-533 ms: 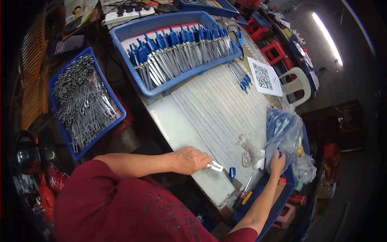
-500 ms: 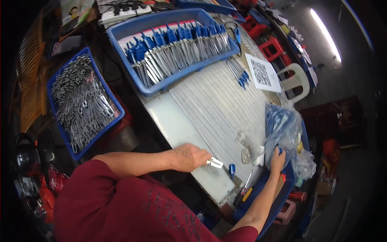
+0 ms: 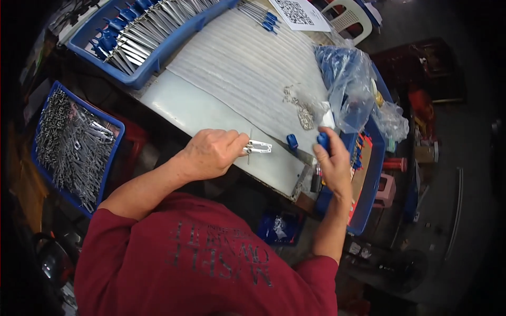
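My left hand (image 3: 217,152) is closed over the near edge of the table on a silver forked metal piece (image 3: 258,147). A thin rod crosses that piece beside my fingers. To the right, my right hand (image 3: 336,163) pinches a small blue plastic part (image 3: 322,139) between thumb and fingers. Another blue plastic part (image 3: 292,141) stands on the table between my hands, touching neither. Just beyond lies a clear bag of small metal pieces (image 3: 305,117) on a ribbed white foam sheet (image 3: 247,68).
A blue tray (image 3: 139,79) of metal strips with blue ends stands at the far left. Lower left is a blue bin (image 3: 118,129) of loose metal parts. Right of the table, a blue bin (image 3: 375,181) sits by a plastic bag (image 3: 348,79). A printed sheet (image 3: 311,23) lies far off.
My right hand has come away from the plastic bag toward my left hand, carrying the blue plastic part. My left hand still holds the forked metal piece. The view has shifted.
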`<action>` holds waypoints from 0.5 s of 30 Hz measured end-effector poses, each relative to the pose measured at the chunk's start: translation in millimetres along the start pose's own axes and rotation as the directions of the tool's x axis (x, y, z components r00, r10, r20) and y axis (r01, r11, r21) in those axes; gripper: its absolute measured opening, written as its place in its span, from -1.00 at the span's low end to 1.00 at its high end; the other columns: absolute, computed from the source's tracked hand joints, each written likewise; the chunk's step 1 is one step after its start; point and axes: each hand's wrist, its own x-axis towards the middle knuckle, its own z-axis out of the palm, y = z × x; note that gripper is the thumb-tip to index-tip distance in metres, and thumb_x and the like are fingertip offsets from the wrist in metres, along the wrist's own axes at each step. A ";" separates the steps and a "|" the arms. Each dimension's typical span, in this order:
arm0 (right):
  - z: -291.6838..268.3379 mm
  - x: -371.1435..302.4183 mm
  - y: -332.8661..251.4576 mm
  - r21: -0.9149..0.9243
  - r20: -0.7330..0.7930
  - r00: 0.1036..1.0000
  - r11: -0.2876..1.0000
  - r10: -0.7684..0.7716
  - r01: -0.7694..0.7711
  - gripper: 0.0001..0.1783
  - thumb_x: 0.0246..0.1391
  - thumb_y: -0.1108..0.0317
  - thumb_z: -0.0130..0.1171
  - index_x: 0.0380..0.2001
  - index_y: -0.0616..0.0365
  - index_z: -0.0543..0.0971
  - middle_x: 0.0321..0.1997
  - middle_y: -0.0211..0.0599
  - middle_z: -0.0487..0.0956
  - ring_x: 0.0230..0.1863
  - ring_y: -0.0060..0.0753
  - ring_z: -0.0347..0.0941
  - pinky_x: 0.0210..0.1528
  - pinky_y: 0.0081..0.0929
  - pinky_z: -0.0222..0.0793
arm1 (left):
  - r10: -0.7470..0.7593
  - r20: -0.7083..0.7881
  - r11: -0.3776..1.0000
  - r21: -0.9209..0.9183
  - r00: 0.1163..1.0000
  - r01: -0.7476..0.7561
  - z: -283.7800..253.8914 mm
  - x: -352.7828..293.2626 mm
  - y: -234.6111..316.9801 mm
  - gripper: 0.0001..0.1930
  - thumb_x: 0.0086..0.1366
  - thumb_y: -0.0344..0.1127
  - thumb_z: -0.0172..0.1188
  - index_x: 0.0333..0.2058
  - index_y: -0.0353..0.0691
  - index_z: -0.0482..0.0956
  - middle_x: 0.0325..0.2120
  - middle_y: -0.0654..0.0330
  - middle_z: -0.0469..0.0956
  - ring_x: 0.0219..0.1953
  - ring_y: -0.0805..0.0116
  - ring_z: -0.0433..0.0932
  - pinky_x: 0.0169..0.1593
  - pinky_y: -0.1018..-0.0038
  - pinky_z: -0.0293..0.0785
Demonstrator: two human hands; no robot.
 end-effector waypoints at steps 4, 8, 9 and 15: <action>28.6 -23.7 -14.5 0.185 0.068 0.995 0.979 0.076 -0.087 -0.63 -0.15 0.47 0.15 -0.21 0.24 0.35 -0.43 -0.39 0.42 -0.44 -0.67 0.29 -0.37 -0.70 0.25 | 0.005 0.020 1.000 0.014 1.000 -0.005 -6.6 -4.8 9.5 -0.83 -0.05 -0.42 0.11 -0.45 -0.27 0.33 -0.71 0.17 0.24 -0.68 0.24 0.32 -0.63 0.41 0.24; 45.4 -37.3 -15.1 0.217 -0.029 0.998 0.974 -0.055 0.060 -0.63 -0.23 0.40 0.25 -0.27 0.23 0.44 -0.42 -0.36 0.47 -0.40 -0.61 0.36 -0.35 -0.68 0.27 | 0.032 0.043 0.999 -0.002 0.999 -0.032 -10.6 -9.9 15.0 -0.80 -0.06 -0.42 0.12 -0.42 -0.28 0.34 -0.70 0.17 0.25 -0.68 0.24 0.33 -0.62 0.41 0.25; 46.9 -40.2 -16.4 0.216 -0.031 0.998 0.975 -0.048 0.054 -0.63 -0.23 0.40 0.25 -0.27 0.23 0.44 -0.42 -0.36 0.47 -0.40 -0.61 0.36 -0.35 -0.68 0.27 | 0.033 0.059 0.999 -0.008 0.998 -0.032 -10.7 -10.7 16.6 -0.79 -0.07 -0.42 0.13 -0.41 -0.28 0.34 -0.70 0.17 0.26 -0.67 0.24 0.33 -0.61 0.41 0.25; 51.3 -49.7 -22.9 0.226 -0.045 0.996 0.970 -0.076 0.085 -0.64 -0.30 0.41 0.26 -0.32 0.23 0.48 -0.39 -0.30 0.49 -0.38 -0.47 0.39 -0.31 -0.62 0.28 | 0.052 0.091 0.999 -0.011 0.995 -0.051 -10.1 -15.7 19.6 -0.77 -0.09 -0.41 0.15 -0.40 -0.28 0.35 -0.69 0.17 0.27 -0.67 0.24 0.34 -0.60 0.40 0.26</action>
